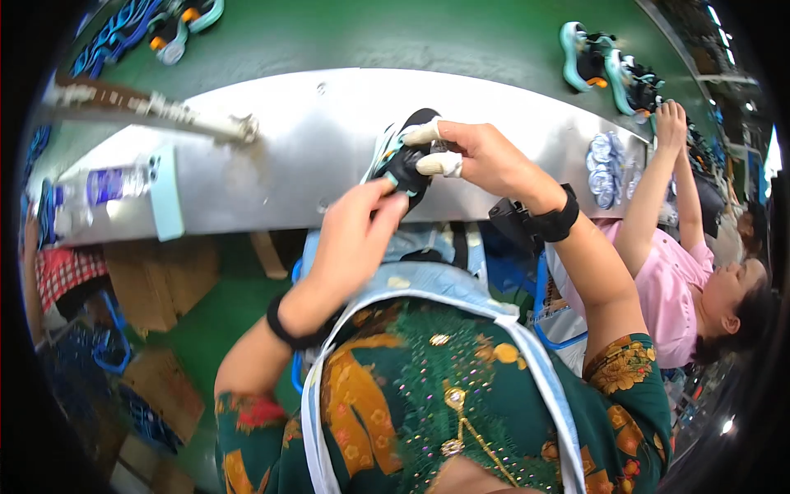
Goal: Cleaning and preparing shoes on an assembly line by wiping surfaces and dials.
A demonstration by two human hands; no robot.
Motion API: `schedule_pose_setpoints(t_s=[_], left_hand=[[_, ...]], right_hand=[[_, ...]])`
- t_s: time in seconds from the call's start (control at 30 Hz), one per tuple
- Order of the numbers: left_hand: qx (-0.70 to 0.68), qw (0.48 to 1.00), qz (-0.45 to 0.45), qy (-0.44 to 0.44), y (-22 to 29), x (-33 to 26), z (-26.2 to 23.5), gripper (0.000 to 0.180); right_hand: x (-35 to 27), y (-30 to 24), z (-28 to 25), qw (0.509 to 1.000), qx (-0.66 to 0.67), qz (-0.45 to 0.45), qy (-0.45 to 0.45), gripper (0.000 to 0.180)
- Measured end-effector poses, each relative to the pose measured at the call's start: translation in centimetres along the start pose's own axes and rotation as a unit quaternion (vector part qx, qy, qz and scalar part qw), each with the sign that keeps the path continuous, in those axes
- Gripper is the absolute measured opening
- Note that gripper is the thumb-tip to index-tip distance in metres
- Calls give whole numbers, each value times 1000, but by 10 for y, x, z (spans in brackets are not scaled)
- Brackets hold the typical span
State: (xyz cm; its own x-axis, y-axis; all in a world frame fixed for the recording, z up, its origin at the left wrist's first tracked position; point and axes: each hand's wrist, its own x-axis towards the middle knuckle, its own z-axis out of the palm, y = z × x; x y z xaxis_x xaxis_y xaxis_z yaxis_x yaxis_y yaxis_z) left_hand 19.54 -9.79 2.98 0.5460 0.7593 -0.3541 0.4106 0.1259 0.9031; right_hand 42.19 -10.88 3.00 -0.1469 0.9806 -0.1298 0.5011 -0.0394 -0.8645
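Over on the left a plastic bottle [111, 184] lies on its side on the metal worktop [280, 156], well apart from the work. In the middle, the person's left hand [354, 235] pinches the near end of a small black and teal shoe [403, 160], thumb and fingers closed on it, while the right hand [481, 156] grips its far end from above. Two of its fingers wear pale cots [440, 165]. The shoe is held up off the worktop's surface, just above its front edge, so a loosened pinch would likely send it down into the person's lap or to the floor. The covered fingertips may also slide on smooth material. To the right, a co-worker in a pink shirt [666, 288] reaches up to the green belt [395, 37] where more teal shoes [609, 70] sit, and an elbow swung wide could knock the right forearm. A stack of clear bluish pieces [605, 169] rests between them, easy to scatter.
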Motion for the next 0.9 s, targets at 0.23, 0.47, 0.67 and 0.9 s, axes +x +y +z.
schedule_pose_setpoints(t_s=[0.23,0.47,0.67,0.9], left_hand=[[253,922,294,2,-39,17,-16,37],[261,869,363,214,41,218,-71,23],[417,873,167,189,-3,285,-116,29],[44,993,103,-44,-3,107,-13,52]], right_hand=[[-3,107,-222,860,-436,144,223,50],[-38,204,-256,855,-411,203,242,33],[-3,59,-130,902,-373,144,165,26],[-36,-16,23,983,-182,1,37,27]])
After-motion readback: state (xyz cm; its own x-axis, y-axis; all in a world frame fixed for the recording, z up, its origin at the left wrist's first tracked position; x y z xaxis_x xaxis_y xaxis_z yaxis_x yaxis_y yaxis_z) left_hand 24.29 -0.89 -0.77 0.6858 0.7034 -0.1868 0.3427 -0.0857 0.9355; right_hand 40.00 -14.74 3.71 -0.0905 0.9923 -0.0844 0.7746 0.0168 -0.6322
